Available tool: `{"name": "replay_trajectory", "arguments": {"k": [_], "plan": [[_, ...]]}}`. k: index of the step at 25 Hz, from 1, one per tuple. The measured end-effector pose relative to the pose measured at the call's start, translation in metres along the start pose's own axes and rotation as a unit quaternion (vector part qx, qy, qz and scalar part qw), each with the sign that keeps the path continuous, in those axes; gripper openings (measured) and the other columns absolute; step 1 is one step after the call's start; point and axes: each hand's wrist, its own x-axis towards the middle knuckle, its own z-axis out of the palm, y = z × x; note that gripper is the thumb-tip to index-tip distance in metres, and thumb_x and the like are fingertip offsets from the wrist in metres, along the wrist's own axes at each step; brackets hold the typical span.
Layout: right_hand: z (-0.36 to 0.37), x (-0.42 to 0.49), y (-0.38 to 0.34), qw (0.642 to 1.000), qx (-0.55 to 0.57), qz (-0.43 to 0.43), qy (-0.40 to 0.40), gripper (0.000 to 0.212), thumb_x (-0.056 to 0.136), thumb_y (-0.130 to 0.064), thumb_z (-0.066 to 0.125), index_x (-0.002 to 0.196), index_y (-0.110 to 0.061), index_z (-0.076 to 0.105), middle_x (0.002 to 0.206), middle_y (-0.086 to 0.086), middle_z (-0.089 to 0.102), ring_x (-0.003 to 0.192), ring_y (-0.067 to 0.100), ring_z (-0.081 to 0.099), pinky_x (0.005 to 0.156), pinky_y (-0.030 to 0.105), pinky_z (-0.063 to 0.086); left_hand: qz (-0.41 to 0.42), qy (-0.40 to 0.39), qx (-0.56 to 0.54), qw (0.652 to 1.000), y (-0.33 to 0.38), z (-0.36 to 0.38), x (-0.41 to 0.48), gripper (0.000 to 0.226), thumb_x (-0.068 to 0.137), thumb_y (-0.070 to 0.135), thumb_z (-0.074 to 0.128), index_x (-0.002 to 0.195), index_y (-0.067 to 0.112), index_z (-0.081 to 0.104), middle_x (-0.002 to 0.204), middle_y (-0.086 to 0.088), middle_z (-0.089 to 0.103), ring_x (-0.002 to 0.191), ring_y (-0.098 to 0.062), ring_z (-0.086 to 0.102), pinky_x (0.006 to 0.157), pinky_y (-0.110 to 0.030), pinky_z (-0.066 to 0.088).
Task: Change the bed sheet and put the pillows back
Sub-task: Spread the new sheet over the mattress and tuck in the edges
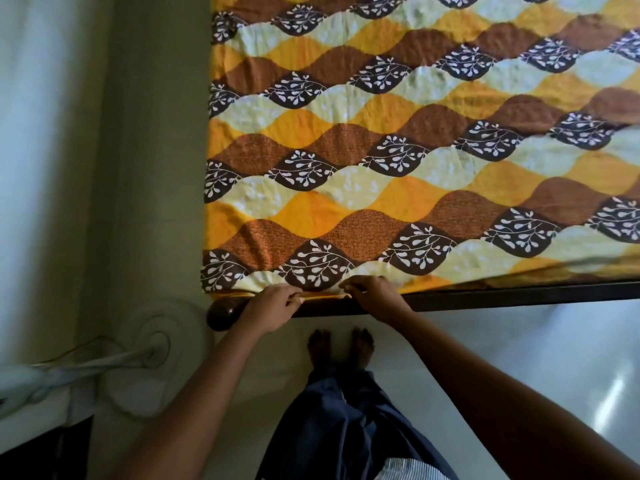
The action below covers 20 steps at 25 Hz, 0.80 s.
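Sheet [398, 161] patterned in orange and brown waves lies spread flat, reaching down to the dark bed frame [502, 297]. Near its corner the left hand [273, 306] and right hand [372, 292] each pinch the hem, fingers curled.

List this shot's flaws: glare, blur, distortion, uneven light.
Head view: wide-angle distortion bows the bed frame and tilts the bed sheet. Glare streaks the floor at lower right. The fan at left is soft and smeared. Pale light washes out the far left. The left hand and right hand at the hem stay fairly sharp.
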Motion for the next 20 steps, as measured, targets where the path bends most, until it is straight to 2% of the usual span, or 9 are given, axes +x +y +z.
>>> {"name": "replay_trajectory", "arguments": {"k": [2, 5, 9, 12, 13, 15, 16, 17, 20], "plan": [[0.005, 0.002, -0.021, 0.995, 0.070, -0.021, 0.065, 0.024, 0.093, -0.024, 0.055, 0.114, -0.018, 0.066, 0.111, 0.001, 0.069, 0.097, 0.010, 0.062, 0.071, 0.014, 0.040, 0.042, 0.111, -0.001, 0.993, -0.013, -0.016, -0.014, 0.031, 0.094, 0.028, 0.052, 0.121, 0.017, 0.061, 0.121, -0.003, 0.062, 0.106, -0.018, 0.058, 0.084, -0.027, 0.048], [0.014, 0.023, -0.059, 0.993, 0.080, -0.073, 0.048, 0.021, 0.087, -0.023, 0.064, 0.106, -0.017, 0.071, 0.106, -0.001, 0.071, 0.093, 0.011, 0.065, 0.069, 0.013, 0.042, 0.069, 0.202, 0.020, 0.977, -0.055, -0.043, -0.013, 0.026, 0.085, 0.019, 0.066, 0.110, 0.018, 0.069, 0.111, -0.005, 0.067, 0.103, -0.022, 0.061, 0.085, -0.030, 0.049], [0.045, 0.052, -0.068, 0.989, -0.068, -0.133, -0.015, 0.028, 0.083, -0.018, 0.067, 0.112, -0.017, 0.068, 0.112, 0.004, 0.069, 0.098, 0.020, 0.065, 0.077, 0.025, 0.047, 0.077, 0.090, 0.101, 0.988, -0.098, -0.064, 0.011, 0.035, 0.073, 0.013, 0.076, 0.107, 0.017, 0.070, 0.109, -0.001, 0.066, 0.102, -0.017, 0.061, 0.086, -0.030, 0.049], [0.052, 0.070, -0.064, 0.964, -0.181, -0.193, -0.039, 0.029, 0.087, -0.018, 0.060, 0.116, -0.014, 0.064, 0.115, 0.007, 0.064, 0.100, 0.025, 0.062, 0.075, 0.029, 0.046, 0.155, 0.063, 0.171, 0.971, -0.123, -0.069, 0.021, 0.040, 0.061, 0.007, 0.083, 0.098, 0.014, 0.069, 0.097, -0.001, 0.064, 0.092, -0.018, 0.059, 0.069, -0.029, 0.049], [0.053, 0.074, -0.066, 0.951, -0.208, -0.229, -0.022, 0.023, 0.088, -0.015, 0.058, 0.109, -0.011, 0.066, 0.107, 0.009, 0.066, 0.092, 0.026, 0.064, 0.067, 0.028, 0.046, 0.188, 0.075, 0.186, 0.962, -0.130, -0.069, 0.020, 0.037, 0.055, 0.003, 0.085, 0.087, 0.014, 0.069, 0.088, -0.001, 0.064, 0.082, -0.020, 0.061, 0.061, -0.028, 0.050], [0.056, 0.077, -0.069, 0.926, -0.235, -0.295, 0.019, 0.006, 0.075, -0.007, 0.063, 0.076, -0.008, 0.069, 0.073, 0.009, 0.066, 0.058, 0.022, 0.064, 0.045, 0.019, 0.032, 0.221, 0.117, 0.187, 0.950, -0.139, -0.067, 0.013, 0.031, 0.050, -0.001, 0.086, 0.072, 0.013, 0.069, 0.073, -0.001, 0.065, 0.068, -0.020, 0.063, 0.052, -0.026, 0.051], [0.058, 0.079, -0.067, 0.921, -0.225, -0.316, 0.031, 0.006, 0.067, -0.004, 0.066, 0.064, -0.009, 0.067, 0.061, 0.007, 0.063, 0.046, 0.020, 0.060, 0.042, 0.016, 0.025, 0.227, 0.137, 0.173, 0.949, -0.145, -0.062, 0.010, 0.028, 0.051, -0.002, 0.085, 0.071, 0.012, 0.070, 0.071, -0.001, 0.066, 0.066, -0.020, 0.064, 0.052, -0.026, 0.052], [0.061, 0.079, -0.065, 0.920, -0.210, -0.328, 0.028, 0.008, 0.066, -0.003, 0.068, 0.062, -0.010, 0.067, 0.059, 0.006, 0.062, 0.044, 0.020, 0.060, 0.042, 0.016, 0.024, 0.226, 0.141, 0.154, 0.951, -0.149, -0.057, 0.005, 0.027, 0.052, -0.003, 0.085, 0.072, 0.010, 0.072, 0.072, -0.002, 0.067, 0.065, -0.019, 0.065, 0.053, -0.026, 0.052], [0.064, 0.081, -0.063, 0.943, -0.195, -0.263, -0.056, 0.013, 0.086, -0.009, 0.058, 0.092, -0.009, 0.070, 0.092, 0.009, 0.068, 0.077, 0.024, 0.066, 0.056, 0.022, 0.034, 0.209, 0.131, 0.103, 0.964, -0.158, -0.042, -0.001, 0.025, 0.056, -0.004, 0.083, 0.075, 0.009, 0.074, 0.074, -0.003, 0.069, 0.067, -0.017, 0.066, 0.063, -0.018, 0.044]]}}
